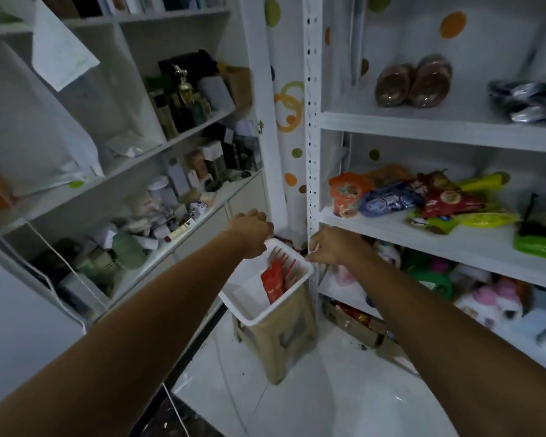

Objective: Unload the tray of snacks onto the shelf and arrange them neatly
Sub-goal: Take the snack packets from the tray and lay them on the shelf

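I have both hands on the far rim of the white tray (249, 320), which sits on top of a tan stool (281, 351) just beside the snack shelf (391, 234). My left hand (252, 233) is over the far left corner with its fingers curled down around the rim. My right hand (331, 246) pinches the far right corner, fingers bent tight on the thin edge. Neither hand holds anything else.

A few red packets (273, 283) stand on edge inside the tray, leaning against its far wall. The rest of the tray bottom looks bare.

The step in hand, as I read it, is to steady or lift the tray so I can get the last packets out. I would keep both grips even so it doesn't tip off the narrow stool, and hold it level so the packets don't slide. The middle shelf already has a loose heap of bags (423, 200). The free strip along its front edge looks like the best spot, and the heap needs straightening.
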